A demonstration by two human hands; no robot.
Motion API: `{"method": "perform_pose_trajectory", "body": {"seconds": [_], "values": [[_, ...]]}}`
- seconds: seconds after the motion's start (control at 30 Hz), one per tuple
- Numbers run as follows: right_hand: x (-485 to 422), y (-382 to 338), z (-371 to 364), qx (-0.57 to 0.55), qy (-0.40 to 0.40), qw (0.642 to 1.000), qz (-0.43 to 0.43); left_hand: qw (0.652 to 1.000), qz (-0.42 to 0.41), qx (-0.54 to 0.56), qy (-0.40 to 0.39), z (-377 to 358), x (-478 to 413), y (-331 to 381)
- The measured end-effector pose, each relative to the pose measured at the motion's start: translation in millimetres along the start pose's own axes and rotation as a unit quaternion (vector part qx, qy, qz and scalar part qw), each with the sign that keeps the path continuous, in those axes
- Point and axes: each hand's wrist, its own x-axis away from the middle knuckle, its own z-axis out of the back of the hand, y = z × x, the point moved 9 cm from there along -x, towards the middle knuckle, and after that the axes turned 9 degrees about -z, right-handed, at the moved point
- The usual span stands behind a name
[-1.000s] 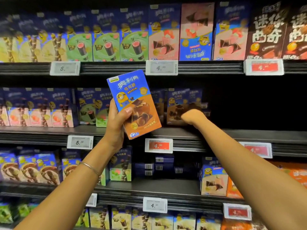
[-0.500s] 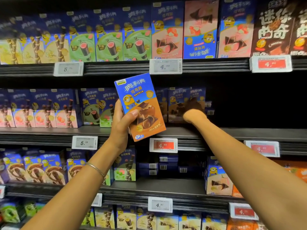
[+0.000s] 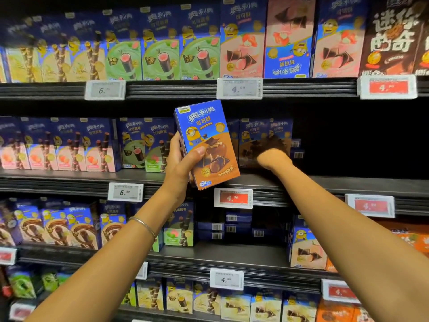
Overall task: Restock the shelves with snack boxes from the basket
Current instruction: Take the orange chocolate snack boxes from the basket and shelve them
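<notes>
Holding a blue-and-brown snack box [image 3: 206, 145] upright just in front of the middle shelf [image 3: 325, 182], the left hand [image 3: 180, 162] is clamped round its left edge, thumb across the face. Farther in, the right hand [image 3: 272, 156] reaches among the matching boxes [image 3: 262, 135] at the shelf's rear; fingers lost in shadow, so its grip can't be told. Right of them the shelf is dark, unfilled. Basket out of view. Box sits slightly more upright than half a second ago.
</notes>
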Motion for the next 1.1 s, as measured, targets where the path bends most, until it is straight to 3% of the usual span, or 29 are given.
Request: {"method": "perform_pose_trajectory", "body": {"seconds": [0.2,0.37,0.67,0.9,1.0,1.1], "values": [[10,-3,14,-0.081,0.064,0.995,0.010,1.000,-0.010,0.004,0.007,-4,1,4],[30,-12,26,-0.199,0.115,0.970,0.084,1.000,-0.009,-0.002,0.010,-3,2,5],[37,-24,-13,-0.141,-0.031,0.979,0.141,1.000,-0.013,-0.003,0.013,-1,3,6],[35,-22,-16,-0.152,-0.043,0.980,0.120,1.000,-0.008,-0.004,0.014,-1,2,6],[41,-25,-9,-0.234,-0.043,0.963,0.124,1.000,-0.010,-0.005,0.015,-2,2,6],[63,-26,14,-0.403,-0.034,0.908,0.108,1.000,-0.011,-0.011,0.011,-2,1,5]]}}
